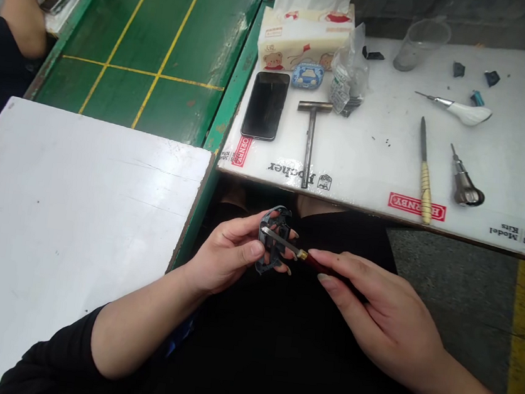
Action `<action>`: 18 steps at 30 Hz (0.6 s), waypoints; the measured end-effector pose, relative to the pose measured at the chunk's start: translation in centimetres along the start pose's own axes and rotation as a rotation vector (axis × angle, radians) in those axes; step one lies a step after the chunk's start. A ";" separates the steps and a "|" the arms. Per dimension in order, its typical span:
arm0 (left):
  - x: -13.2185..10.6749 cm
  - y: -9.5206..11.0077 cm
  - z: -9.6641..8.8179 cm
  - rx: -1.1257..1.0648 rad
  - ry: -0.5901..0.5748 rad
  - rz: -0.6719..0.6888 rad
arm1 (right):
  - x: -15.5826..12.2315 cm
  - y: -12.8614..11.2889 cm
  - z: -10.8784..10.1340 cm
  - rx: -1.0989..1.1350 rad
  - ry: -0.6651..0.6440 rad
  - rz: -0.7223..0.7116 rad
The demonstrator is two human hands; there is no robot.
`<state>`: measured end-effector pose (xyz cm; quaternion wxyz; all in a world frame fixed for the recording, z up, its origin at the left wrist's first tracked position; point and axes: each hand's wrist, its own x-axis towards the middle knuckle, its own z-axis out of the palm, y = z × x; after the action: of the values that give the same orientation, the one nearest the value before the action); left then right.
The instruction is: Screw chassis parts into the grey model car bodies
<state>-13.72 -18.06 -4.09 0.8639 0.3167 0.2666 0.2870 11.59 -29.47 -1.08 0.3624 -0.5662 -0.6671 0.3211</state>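
Observation:
Above my lap, my left hand (pixel 233 247) is closed around a small dark grey, frame-shaped plastic part (pixel 262 263) with openings in it. My right hand (pixel 382 312) grips the dark red handle of a slim scraper (pixel 283 242) with a brass collar and a narrow metal blade. The blade lies across the part, its tip against the inner side of the frame near my left thumb. Fingertips of my left hand show behind the part.
On the white-covered bench lie a phone (pixel 265 105), a T-shaped metal tool (pixel 310 142), a file (pixel 424 177), a white-handled tool (pixel 466 113) and a short metal-handled tool (pixel 467 185). A tissue box (pixel 303 40) and plastic cup (pixel 419 47) stand behind. Another person's arm (pixel 24 18) shows far left.

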 end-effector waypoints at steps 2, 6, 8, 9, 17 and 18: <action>0.0 0.1 0.1 -0.019 -0.019 -0.009 | 0.1 0.0 0.0 0.014 -0.007 -0.001; -0.1 0.2 0.1 -0.049 -0.090 -0.024 | 0.3 0.1 -0.6 0.023 -0.021 -0.016; -0.1 0.1 0.1 -0.050 -0.117 -0.020 | 0.3 -0.1 -1.0 0.013 -0.036 -0.016; 0.0 0.0 0.0 -0.047 -0.125 -0.013 | 0.3 -0.1 -1.1 0.007 -0.043 -0.014; -0.1 -0.3 -0.2 -0.032 -0.110 0.039 | 0.0 -0.9 -0.7 -0.011 -0.038 -0.044; -0.1 -0.3 -0.2 -0.029 -0.106 0.041 | 0.0 -0.9 -0.7 -0.012 -0.037 -0.042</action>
<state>-13.84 -18.28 -4.38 0.8752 0.3244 0.2095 0.2915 11.75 -29.55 0.03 0.3534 -0.5484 -0.6871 0.3199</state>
